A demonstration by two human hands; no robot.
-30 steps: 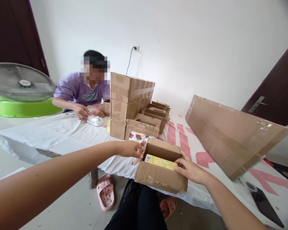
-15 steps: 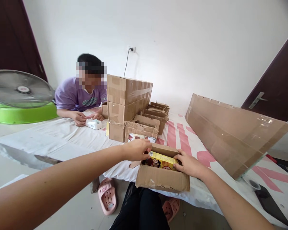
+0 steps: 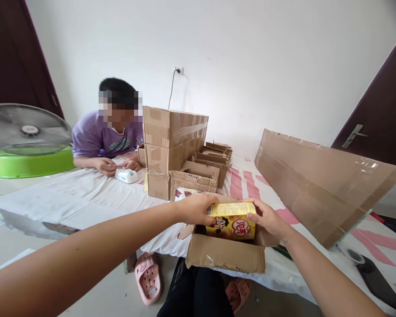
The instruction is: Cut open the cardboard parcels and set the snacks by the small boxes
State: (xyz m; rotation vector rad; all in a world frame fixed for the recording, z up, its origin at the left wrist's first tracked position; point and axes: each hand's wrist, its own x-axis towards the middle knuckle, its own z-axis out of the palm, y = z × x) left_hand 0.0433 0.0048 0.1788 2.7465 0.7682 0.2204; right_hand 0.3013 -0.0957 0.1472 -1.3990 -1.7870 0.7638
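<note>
A yellow snack box [image 3: 232, 223] with a cartoon face and red lettering sits partly above the opening of a cardboard box [image 3: 224, 257], whose front flap hangs down toward my lap. My left hand [image 3: 198, 208] grips the snack box's left end. At its right end, my right hand [image 3: 267, 218] holds it with thumb in front and fingers behind. The snack box's underside is hidden inside the cardboard box. Just behind lies a white and red packet [image 3: 185, 193], partly covered by my left hand.
Stacked taped cartons [image 3: 171, 145] stand beyond, with several open boxes [image 3: 214, 160] beside them. A large cardboard panel [image 3: 317, 180] stands at right, near a phone [image 3: 379, 281] and tape roll [image 3: 351, 254]. Across the table, a person in purple [image 3: 95, 136] handles a white device [image 3: 127, 176].
Both hands have lifted the yellow snack box higher out of the cardboard box, so more of its front shows. The view has shifted slightly.
</note>
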